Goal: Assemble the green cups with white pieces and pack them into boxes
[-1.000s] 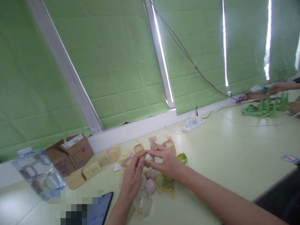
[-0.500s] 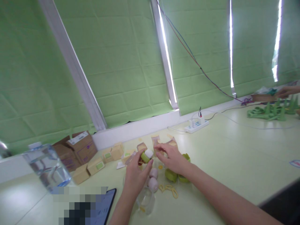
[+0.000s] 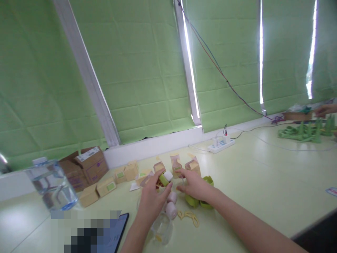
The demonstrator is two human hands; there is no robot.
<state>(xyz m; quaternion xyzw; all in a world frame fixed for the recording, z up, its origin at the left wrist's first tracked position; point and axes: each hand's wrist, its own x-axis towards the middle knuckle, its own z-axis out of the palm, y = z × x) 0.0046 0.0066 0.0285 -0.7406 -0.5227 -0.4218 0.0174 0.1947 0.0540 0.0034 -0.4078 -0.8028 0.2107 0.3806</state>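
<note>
My left hand (image 3: 153, 190) grips a small green piece with a white top (image 3: 165, 178) between thumb and fingers. Just right of it, my right hand (image 3: 193, 184) has its thumb and fingers apart, with nothing visible between them. Below the hands lie pale pink rounded pieces (image 3: 171, 210) and a clear plastic cup-like piece (image 3: 163, 230). Yellow loops (image 3: 191, 217) rest to the right of these. Several green cup-shaped pieces (image 3: 206, 203) sit under and beside my right wrist, partly hidden by it.
Small opened cartons (image 3: 193, 167) stand beyond my hands, with closed small boxes (image 3: 106, 187) to the left. Farther left are a cardboard box (image 3: 93, 167), a large water bottle (image 3: 54, 184) and a tablet-like device (image 3: 119, 228). A power strip (image 3: 221, 145) lies behind; another person's hand (image 3: 325, 109) is above green parts (image 3: 302, 133).
My right hand has lowered slightly and its fingers have spread away from the white-topped piece. My left hand keeps its hold on that piece. The view has shifted a little.
</note>
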